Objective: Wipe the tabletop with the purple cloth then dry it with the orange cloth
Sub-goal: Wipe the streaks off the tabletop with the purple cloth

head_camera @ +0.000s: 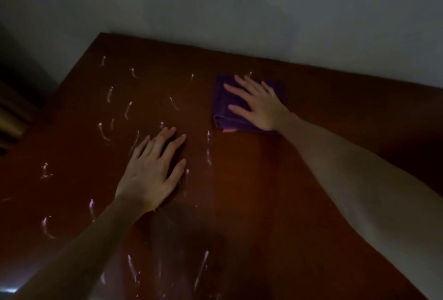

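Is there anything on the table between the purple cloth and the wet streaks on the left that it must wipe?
Yes: the left hand rests flat on the tabletop among the streaks, partly between them and the purple cloth, which the right hand presses. Nothing else visible stands in the way.

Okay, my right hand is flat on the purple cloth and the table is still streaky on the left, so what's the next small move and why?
Probably slide the purple cloth leftward under the right hand, toward the left hand. The pale streaks lie mostly on the left part of the tabletop, while the part to the cloth's right looks free of them. The left hand rests flat among them and may need to lift clear.
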